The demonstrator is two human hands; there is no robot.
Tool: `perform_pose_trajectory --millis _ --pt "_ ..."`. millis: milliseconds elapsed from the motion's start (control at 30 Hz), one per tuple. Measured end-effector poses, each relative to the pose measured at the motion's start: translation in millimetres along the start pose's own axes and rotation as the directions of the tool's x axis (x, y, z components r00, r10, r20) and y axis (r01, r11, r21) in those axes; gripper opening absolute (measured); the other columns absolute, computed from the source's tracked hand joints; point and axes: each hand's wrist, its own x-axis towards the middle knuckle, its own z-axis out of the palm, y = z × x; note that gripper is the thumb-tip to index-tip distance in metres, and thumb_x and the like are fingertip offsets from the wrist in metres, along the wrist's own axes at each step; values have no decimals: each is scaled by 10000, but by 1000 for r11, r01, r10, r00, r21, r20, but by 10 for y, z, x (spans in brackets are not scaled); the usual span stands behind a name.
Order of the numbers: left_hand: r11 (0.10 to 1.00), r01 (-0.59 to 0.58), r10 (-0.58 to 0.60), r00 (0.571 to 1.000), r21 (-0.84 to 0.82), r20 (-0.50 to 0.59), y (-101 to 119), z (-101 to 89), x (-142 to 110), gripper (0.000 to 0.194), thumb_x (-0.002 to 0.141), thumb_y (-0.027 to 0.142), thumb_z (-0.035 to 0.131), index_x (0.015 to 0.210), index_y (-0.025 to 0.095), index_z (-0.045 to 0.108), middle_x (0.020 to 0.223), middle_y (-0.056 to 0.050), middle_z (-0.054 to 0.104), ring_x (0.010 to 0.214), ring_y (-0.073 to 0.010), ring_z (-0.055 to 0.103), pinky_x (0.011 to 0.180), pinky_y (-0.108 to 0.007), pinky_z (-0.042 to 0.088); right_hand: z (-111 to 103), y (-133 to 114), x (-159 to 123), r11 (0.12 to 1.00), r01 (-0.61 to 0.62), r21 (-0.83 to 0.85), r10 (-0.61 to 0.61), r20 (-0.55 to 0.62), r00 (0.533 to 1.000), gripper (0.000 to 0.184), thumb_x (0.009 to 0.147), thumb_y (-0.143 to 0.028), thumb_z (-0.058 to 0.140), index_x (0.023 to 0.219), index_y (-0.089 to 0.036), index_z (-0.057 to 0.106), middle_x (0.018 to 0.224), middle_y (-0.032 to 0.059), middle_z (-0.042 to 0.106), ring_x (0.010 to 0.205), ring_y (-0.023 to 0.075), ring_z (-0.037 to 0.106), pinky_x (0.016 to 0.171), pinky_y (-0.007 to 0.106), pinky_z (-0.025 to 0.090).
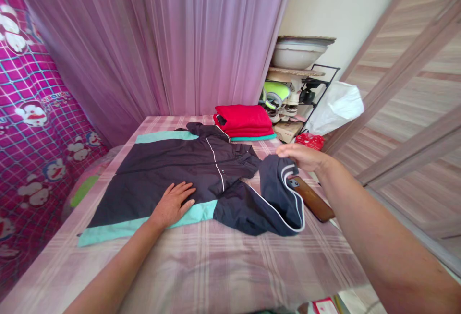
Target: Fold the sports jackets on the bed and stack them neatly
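Note:
A dark navy jacket (pixel 162 160) with mint-green side panels and white piping lies spread on a plaid-covered surface, its collar to the right. My left hand (pixel 175 203) rests flat on the jacket's near side, fingers spread. With my right hand (pixel 297 154) I grip the end of the near sleeve (pixel 275 194), which is lifted and curves back towards the collar. The fingertips are partly hidden behind the cloth. Just right of the sleeve lies a phone in a brown case (pixel 313 199), partly covered by it.
Folded red clothes (pixel 245 119) are stacked beyond the collar. A black rack (pixel 320 93) with shoes and a white basin (pixel 298 54) stands at the back right, beside a white plastic bag (pixel 338 107). Purple curtains (pixel 212 40) hang behind; wooden doors (pixel 406 78) line the right.

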Motion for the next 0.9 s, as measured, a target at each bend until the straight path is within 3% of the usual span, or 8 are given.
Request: perform_pose_trajectory --millis 67,167,300,467,567,633,733,900 --pt "999 -8 6 999 -38 -48 -33 17 -7 519 957 555 359 1317 281 614 1419 -67 584 1365 -259 476 1177 -541 285 -15 -344 238 948 196 250 -156 -170 973 221 691 -391 715 758 -201 624 731 15 663 682 170 622 677 295 529" --pt "991 38 -57 987 -125 -153 -66 4 -37 562 956 565 330 1283 228 639 1375 -93 618 1312 -251 533 1162 -491 341 87 -890 745 818 477 322 -306 -459 834 284 851 -483 600 1002 -244 631 928 23 706 927 185 659 854 334 528" --pt "945 171 -256 919 -280 -301 -94 -32 -85 617 942 588 309 1227 172 665 1297 -113 668 1219 -244 602 1092 -413 441 387 -1246 1166 854 501 144 -408 -414 814 355 952 -435 514 1270 -282 543 1258 43 656 1117 171 627 944 367 497" --pt "880 247 -375 886 -406 -273 -109 -73 -95 638 923 617 293 1082 179 728 1123 -94 745 1072 -242 672 998 -376 507 737 -671 934 963 -48 -266 5 -159 987 215 926 -293 564 902 -122 693 939 132 748 718 152 681 694 275 546" --pt "905 170 -270 938 -390 -217 -103 -106 -78 644 915 639 288 1009 207 755 1061 -80 761 1058 -250 673 1004 -391 497 899 -57 658 864 -286 -414 334 47 942 235 884 -309 616 759 -124 689 761 96 737 582 140 646 570 239 507" --pt "926 112 -191 962 -361 -193 -102 -115 -66 614 886 670 354 1010 226 760 1064 -75 761 1093 -264 658 1040 -418 468 1040 299 540 891 -229 -391 276 68 959 184 854 -295 631 800 -137 707 758 62 734 605 147 651 571 237 498" --pt "934 106 -179 965 -341 -192 -114 -88 -54 578 824 697 474 1009 231 762 1078 -82 759 1126 -281 644 1067 -445 445 1297 618 525 964 -11 -265 -24 -131 991 179 809 -278 637 931 -181 725 820 12 740 740 161 672 671 245 502" --pt "922 111 -199 958 -370 -207 -136 -31 -56 517 840 673 478 936 252 763 1034 -63 771 1109 -271 655 1094 -470 416 1546 571 617 973 81 -218 -160 -378 912 202 847 -331 538 823 -192 682 789 13 715 747 174 651 692 255 475"
